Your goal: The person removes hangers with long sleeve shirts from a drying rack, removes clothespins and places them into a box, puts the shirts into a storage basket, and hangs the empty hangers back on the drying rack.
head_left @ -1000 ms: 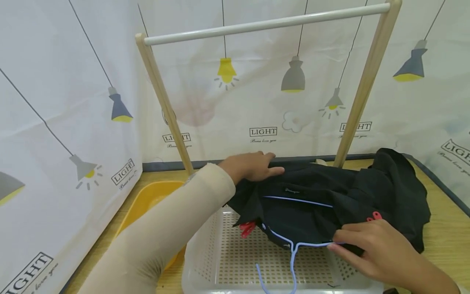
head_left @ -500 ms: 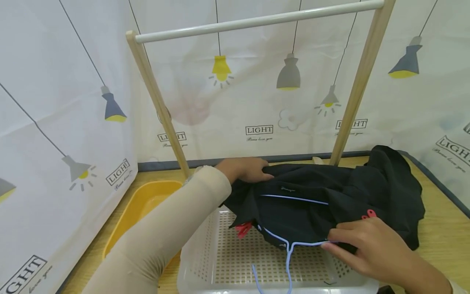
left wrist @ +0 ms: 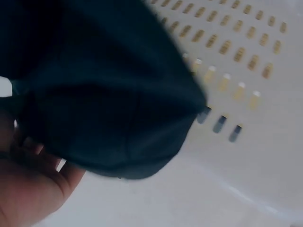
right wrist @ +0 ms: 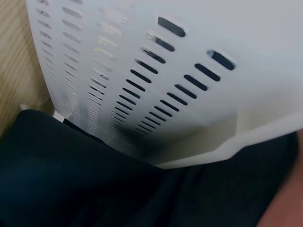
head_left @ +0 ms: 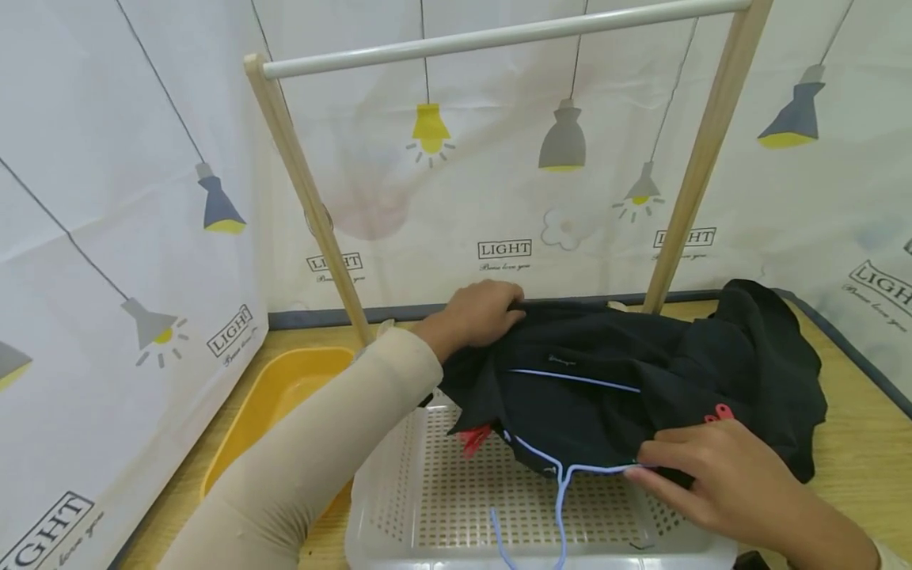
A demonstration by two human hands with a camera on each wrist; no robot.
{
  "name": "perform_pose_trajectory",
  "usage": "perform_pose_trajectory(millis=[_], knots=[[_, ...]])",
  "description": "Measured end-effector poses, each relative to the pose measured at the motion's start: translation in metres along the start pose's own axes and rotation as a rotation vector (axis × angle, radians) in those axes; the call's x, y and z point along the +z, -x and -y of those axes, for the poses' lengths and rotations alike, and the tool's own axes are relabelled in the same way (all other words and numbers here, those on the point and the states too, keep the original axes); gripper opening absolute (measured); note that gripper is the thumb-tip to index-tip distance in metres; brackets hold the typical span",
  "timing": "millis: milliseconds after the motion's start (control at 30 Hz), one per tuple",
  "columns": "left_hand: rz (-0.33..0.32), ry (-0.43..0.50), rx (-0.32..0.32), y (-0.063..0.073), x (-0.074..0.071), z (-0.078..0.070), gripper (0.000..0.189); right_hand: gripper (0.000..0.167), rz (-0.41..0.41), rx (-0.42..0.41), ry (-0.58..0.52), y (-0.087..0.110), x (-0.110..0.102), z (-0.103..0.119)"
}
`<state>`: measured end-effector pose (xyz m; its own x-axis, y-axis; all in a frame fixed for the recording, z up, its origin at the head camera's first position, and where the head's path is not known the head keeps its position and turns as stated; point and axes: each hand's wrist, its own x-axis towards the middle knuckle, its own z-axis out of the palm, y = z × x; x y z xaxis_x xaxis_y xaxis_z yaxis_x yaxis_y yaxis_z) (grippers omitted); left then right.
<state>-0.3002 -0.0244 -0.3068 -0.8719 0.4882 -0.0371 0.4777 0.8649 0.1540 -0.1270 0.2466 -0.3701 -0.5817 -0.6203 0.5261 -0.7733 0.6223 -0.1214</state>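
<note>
A black garment [head_left: 598, 340] lies bunched across the far part of a white perforated basket [head_left: 456, 514] and spills over its right side. A light-blue clothes hanger [head_left: 560, 507] sits in it, hook toward the front, its lower bar showing through the opening. Curled over the garment's far left edge, my left hand [head_left: 479, 313] grips the cloth; in the left wrist view its fingers [left wrist: 71, 175] are at the cloth's edge. With thumb and forefinger my right hand [head_left: 720, 483] pinches the hanger's right arm along with the cloth. Red clips [head_left: 473, 440] show at the garment's left.
Behind the basket stands a wooden frame with a white rail [head_left: 499, 36]. A yellow tray [head_left: 285, 388] is on the wooden table at the left, partly under my left sleeve. A printed cloth wall [head_left: 399, 261] closes off the back and sides.
My left hand's fingers, spread over the cloth a second ago, have curled onto its far edge, and that edge has risen slightly. The right hand has kept its hold.
</note>
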Motion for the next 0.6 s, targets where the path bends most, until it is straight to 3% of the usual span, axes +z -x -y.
perform_pose_trajectory(millis=[100, 233, 433, 600], knots=[[-0.084, 0.033, -0.005, 0.002, -0.003, -0.002, 0.025, 0.019, -0.005, 0.017, 0.002, 0.0, 0.0, -0.001], [-0.163, 0.098, 0.033, 0.007, -0.014, -0.007, 0.023, 0.018, -0.033, 0.037, 0.002, 0.0, -0.001, -0.001], [-0.198, 0.202, 0.108, 0.019, -0.034, -0.012, 0.02, 0.018, -0.103, 0.012, -0.01, -0.001, -0.004, -0.002], [-0.227, 0.256, 0.156, 0.021, -0.041, -0.016, 0.018, 0.012, -0.116, 0.001, -0.003, -0.001, -0.006, -0.003]])
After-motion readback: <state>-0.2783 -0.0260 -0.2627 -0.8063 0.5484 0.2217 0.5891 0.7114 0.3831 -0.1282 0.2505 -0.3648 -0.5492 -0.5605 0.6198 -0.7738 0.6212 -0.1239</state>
